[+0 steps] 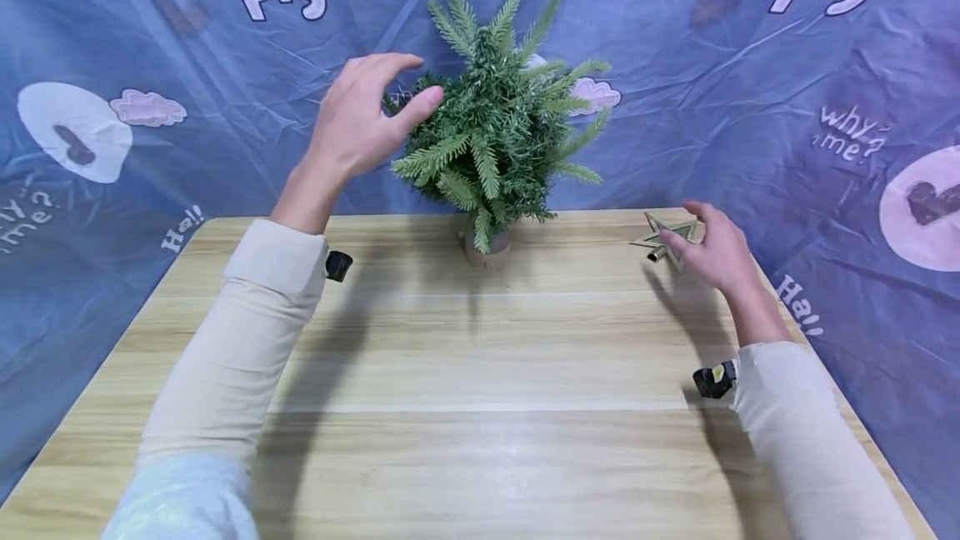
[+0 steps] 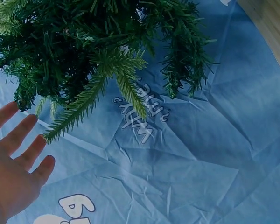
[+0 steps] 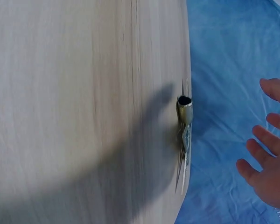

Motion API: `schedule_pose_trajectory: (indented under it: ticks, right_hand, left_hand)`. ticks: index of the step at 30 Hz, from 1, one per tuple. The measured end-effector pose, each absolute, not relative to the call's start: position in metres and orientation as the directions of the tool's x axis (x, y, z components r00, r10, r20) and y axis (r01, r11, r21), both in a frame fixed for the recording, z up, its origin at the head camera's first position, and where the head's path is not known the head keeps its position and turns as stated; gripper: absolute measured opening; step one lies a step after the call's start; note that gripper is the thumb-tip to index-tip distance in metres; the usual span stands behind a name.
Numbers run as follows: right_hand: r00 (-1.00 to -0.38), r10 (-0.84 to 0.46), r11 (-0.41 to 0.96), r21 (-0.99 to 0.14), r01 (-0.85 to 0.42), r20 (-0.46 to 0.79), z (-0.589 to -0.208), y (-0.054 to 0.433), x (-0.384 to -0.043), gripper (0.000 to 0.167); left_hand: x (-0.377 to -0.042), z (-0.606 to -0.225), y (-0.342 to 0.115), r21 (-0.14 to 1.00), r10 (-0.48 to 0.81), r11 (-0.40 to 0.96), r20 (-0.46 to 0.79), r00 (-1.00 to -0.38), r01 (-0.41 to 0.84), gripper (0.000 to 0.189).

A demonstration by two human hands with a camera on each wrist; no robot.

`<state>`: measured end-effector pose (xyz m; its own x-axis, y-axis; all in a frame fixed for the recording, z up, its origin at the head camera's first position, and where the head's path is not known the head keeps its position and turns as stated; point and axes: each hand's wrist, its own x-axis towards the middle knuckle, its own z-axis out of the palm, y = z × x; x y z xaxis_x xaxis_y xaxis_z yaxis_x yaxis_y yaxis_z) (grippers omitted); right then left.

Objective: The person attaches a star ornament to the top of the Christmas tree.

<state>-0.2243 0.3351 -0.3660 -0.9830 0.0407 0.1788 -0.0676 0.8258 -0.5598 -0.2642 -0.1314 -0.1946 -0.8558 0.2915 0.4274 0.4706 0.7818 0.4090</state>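
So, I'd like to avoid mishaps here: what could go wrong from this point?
The star lies by the far edge of the table, so a nudge from the right hand might knock it off. The tree spreads wide over a small base; if the left hand, raised beside its branches, bumps them, it could tip.

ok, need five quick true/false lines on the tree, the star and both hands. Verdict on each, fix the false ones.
1. The tree stands near the far edge of the table. True.
2. The star lies on the table. True.
3. The star is to the left of the tree in the head view. False: it is to the right.
4. The left hand is nearer the tree than the right hand is. True.
5. The right hand is pinching the star. False: its fingers are apart and hold nothing; the right wrist view shows a gap to the star.
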Motion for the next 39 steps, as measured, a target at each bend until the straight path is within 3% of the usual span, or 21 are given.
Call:
schedule_pose_trajectory:
  ticks: [13,24,39]
  right_hand:
    - [-0.987,0.063,0.828,-0.559,-0.031,0.149,-0.373,0.351,-0.232,0.071]
    - [-0.996,0.071,0.841,-0.540,0.036,0.045,-0.383,0.363,-0.234,0.083]
    - [-0.993,0.080,0.852,-0.511,0.116,-0.091,-0.392,0.372,-0.239,0.097]
  left_hand:
    - [-0.272,-0.190,-0.122,0.391,0.341,0.779,0.392,-0.854,0.491,0.070]
    - [-0.275,-0.188,-0.113,0.409,0.358,0.784,0.316,-0.879,0.467,0.073]
    - [-0.277,-0.185,-0.104,0.429,0.379,0.764,0.305,-0.874,0.481,0.076]
